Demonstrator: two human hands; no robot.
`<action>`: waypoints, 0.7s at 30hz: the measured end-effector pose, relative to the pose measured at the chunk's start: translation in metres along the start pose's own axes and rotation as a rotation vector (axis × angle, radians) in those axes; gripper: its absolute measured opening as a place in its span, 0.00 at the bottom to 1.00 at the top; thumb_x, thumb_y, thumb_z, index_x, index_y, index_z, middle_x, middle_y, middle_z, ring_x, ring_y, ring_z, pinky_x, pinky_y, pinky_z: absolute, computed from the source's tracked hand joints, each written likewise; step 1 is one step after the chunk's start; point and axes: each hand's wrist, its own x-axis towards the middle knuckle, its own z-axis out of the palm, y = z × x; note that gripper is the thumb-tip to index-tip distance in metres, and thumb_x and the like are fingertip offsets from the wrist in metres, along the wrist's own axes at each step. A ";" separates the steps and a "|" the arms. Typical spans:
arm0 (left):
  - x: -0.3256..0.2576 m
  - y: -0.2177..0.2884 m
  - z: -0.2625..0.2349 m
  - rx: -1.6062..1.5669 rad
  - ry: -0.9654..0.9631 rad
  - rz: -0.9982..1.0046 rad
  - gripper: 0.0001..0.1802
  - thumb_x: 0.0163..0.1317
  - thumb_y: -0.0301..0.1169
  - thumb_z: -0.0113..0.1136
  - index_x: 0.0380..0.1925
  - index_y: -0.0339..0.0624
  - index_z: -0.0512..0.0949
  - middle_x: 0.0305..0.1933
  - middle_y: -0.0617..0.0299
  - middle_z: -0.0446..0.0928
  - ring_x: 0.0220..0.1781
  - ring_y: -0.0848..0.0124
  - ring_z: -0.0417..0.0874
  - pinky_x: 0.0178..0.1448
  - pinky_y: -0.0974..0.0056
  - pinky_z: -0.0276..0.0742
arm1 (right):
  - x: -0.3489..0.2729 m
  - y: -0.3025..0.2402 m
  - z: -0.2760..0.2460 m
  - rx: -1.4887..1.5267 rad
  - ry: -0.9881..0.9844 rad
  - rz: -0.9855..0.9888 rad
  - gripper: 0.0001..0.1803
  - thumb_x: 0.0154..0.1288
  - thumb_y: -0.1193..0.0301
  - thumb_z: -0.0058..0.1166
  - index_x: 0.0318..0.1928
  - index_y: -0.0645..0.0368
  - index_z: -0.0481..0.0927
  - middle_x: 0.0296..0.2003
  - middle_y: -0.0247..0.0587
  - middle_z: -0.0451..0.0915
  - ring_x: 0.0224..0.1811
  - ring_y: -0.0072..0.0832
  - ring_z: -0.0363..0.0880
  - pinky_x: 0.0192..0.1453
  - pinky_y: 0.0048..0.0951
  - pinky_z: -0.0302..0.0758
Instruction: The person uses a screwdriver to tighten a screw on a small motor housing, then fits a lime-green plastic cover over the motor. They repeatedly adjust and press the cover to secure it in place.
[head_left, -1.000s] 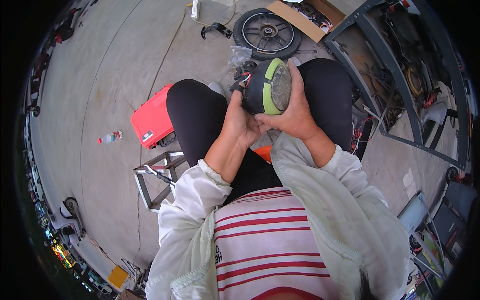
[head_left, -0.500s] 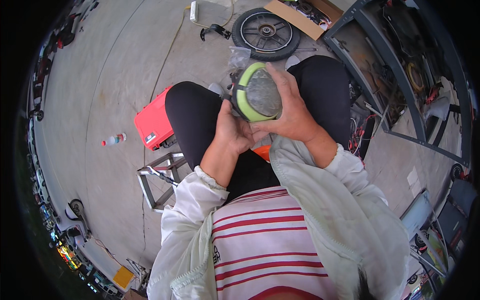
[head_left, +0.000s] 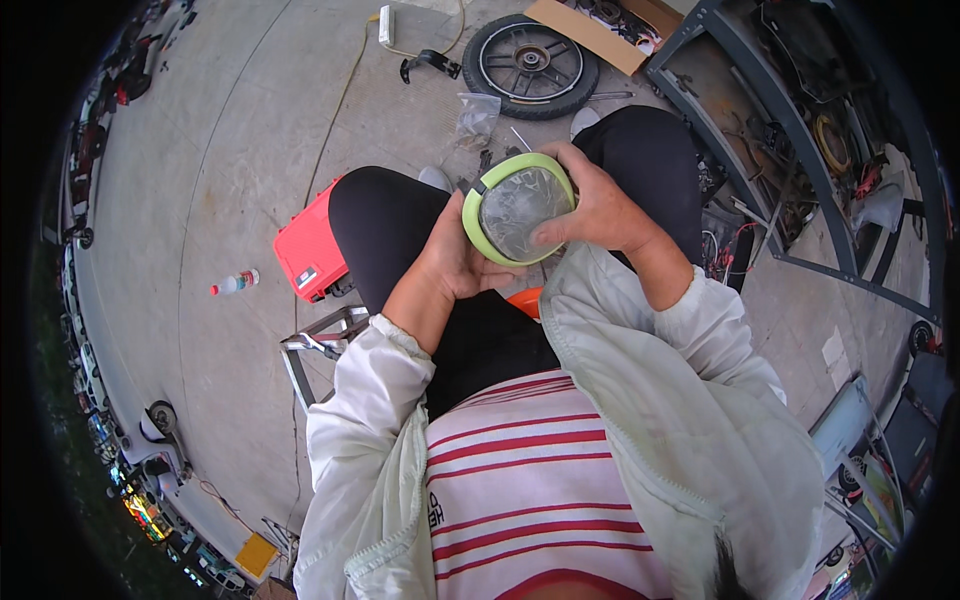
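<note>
Between my hands, above my lap, is a rounded headlight [head_left: 512,212] with a lime-green rim and a scratched-looking, film-like clear front that faces up. My left hand [head_left: 455,252] cups its left and lower side, fingers partly hidden underneath. On the right, my right hand [head_left: 608,208] grips the rim, with the thumb pressed on the lens and the fingers behind the far edge. Dark parts at the far side of the headlight are mostly hidden. Below it, an orange object [head_left: 526,303] shows between my legs.
Left of my knee lies a red tool case [head_left: 312,245], with a metal frame [head_left: 318,345] nearer and a bottle [head_left: 236,282] farther left. Ahead are a clear plastic bag [head_left: 476,118], a wheel [head_left: 535,98] and a cardboard box [head_left: 590,35]. A grey metal rack [head_left: 835,225] stands right.
The headlight has turned so its lens faces more upward, and has shifted slightly nearer. My right thumb has moved onto the lens; my left hand still supports the lower left side.
</note>
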 end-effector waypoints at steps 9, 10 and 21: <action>0.003 0.029 -0.006 0.297 -0.009 0.030 0.50 0.59 0.79 0.35 0.45 0.45 0.85 0.34 0.54 0.87 0.28 0.59 0.88 0.31 0.63 0.81 | -0.004 0.002 0.021 -0.240 0.204 -0.105 0.56 0.35 0.53 0.85 0.64 0.61 0.69 0.56 0.50 0.71 0.64 0.45 0.71 0.70 0.39 0.68; 0.012 0.033 -0.019 0.347 -0.035 0.012 0.49 0.59 0.79 0.36 0.44 0.46 0.85 0.32 0.55 0.87 0.28 0.60 0.88 0.32 0.63 0.82 | -0.005 0.001 0.021 -0.260 0.199 -0.096 0.55 0.35 0.52 0.85 0.64 0.60 0.70 0.56 0.50 0.71 0.64 0.46 0.70 0.70 0.40 0.68; 0.029 0.049 -0.027 0.677 0.033 -0.009 0.45 0.66 0.71 0.33 0.60 0.45 0.78 0.48 0.48 0.86 0.43 0.52 0.88 0.43 0.52 0.82 | -0.013 0.001 0.014 -0.503 0.198 -0.322 0.50 0.34 0.56 0.84 0.60 0.61 0.75 0.53 0.48 0.77 0.60 0.47 0.73 0.67 0.42 0.71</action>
